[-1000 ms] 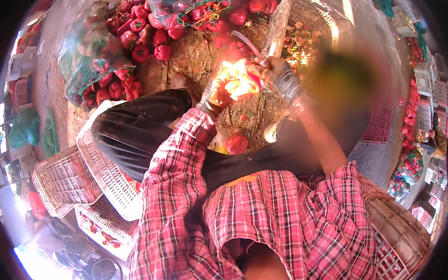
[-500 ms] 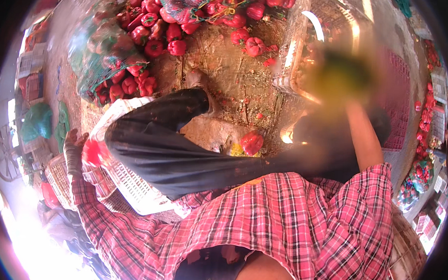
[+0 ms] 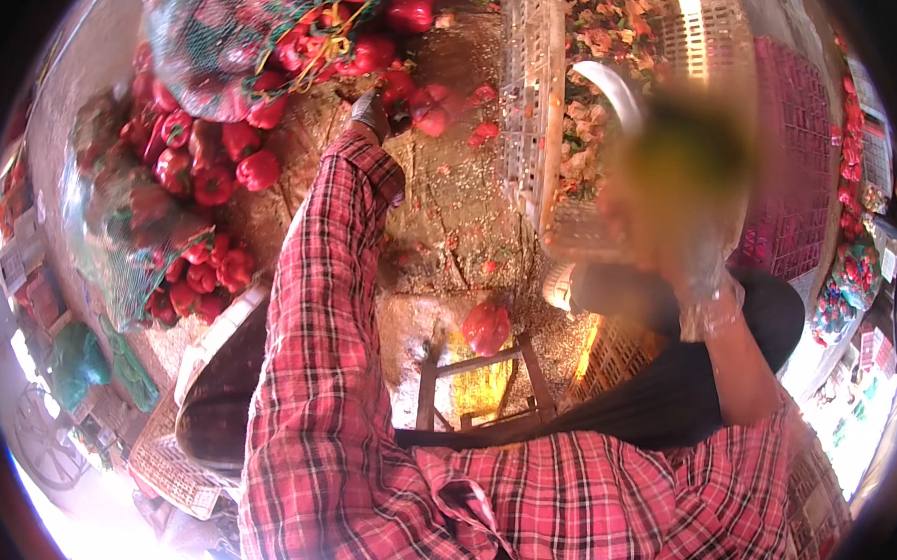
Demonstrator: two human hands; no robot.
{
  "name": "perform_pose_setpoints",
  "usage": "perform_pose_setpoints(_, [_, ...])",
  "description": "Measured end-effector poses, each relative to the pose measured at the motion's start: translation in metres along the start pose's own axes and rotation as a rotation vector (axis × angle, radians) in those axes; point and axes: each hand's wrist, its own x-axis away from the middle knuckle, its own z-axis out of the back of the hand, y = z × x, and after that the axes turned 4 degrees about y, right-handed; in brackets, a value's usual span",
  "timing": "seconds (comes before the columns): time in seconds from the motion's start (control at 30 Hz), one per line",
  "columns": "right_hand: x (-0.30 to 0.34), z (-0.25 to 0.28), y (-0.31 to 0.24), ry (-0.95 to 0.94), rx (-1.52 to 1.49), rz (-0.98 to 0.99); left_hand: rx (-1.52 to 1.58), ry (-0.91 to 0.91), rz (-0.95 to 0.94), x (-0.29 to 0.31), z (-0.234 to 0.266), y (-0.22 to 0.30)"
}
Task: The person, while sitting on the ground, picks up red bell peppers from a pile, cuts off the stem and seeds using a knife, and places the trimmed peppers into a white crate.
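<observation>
My left arm stretches forward across the floor. At its end, my left hand point(image 3: 371, 114), with something grey over it, reaches in beside a red bell pepper point(image 3: 397, 86) at the edge of a heap. How its fingers are set is too small to tell. A yellow-green smear on the picture largely hides my right hand point(image 3: 675, 245), which has a clear wrapping at the wrist. A curved pale knife blade point(image 3: 612, 92) juts from the smear, over a crate point(image 3: 553, 114) holding orange-red scraps. The knife's handle is hidden.
Mesh sacks of peppers point(image 3: 204, 39) lie at the far left, with loose red peppers point(image 3: 213, 183) beside them. Between my legs, one pepper point(image 3: 486, 328) sits by a wooden frame point(image 3: 475, 361). A pink crate point(image 3: 789, 160) stands on the right.
My left hand has swung from the far left side to the pepper heap in front. The view has shifted, and the scrap-filled crate shows more fully. The blade still hangs over it.
</observation>
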Motion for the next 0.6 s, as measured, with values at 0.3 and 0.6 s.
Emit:
perform_pose_setpoints(0.3, [-0.012,-0.013,0.016,0.077,-0.133,-0.191,-0.195,0.091,-0.786,0.091,-0.018,-0.025])
perform_pose_setpoints(0.6, [-0.113,-0.039,0.077,0.106,-0.002,0.221,0.283,-0.163,-0.588,0.249,-0.194,-0.016])
